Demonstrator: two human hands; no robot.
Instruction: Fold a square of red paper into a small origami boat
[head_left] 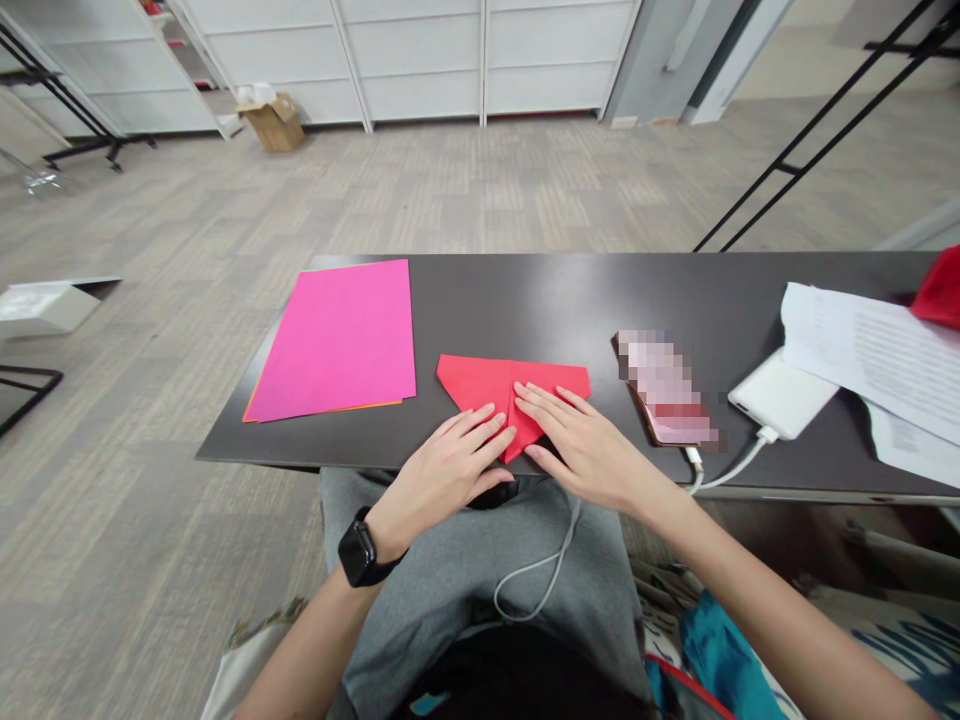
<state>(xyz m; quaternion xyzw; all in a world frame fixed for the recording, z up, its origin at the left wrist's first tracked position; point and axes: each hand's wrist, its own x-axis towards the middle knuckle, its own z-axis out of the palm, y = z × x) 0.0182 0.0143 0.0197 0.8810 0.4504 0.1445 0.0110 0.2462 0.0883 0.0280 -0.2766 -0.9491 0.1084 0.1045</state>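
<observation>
A red sheet of paper (480, 382), folded into a downward-pointing triangle, lies on the dark table (525, 300) near its front edge. My left hand (450, 470) lies flat with its fingers stretched onto the lower left flap of the red paper. My right hand (585, 445) lies flat too, its fingers pressing on the lower right flap. The fingertips of both hands nearly meet at the paper's centre fold. A black watch (360, 552) is on my left wrist.
A pink sheet (337, 340) on an orange one lies at the table's left. A phone (664, 390), a white power bank (780, 395) with a cable and printed papers (870, 350) lie to the right. A cardboard box (275, 122) stands on the far floor.
</observation>
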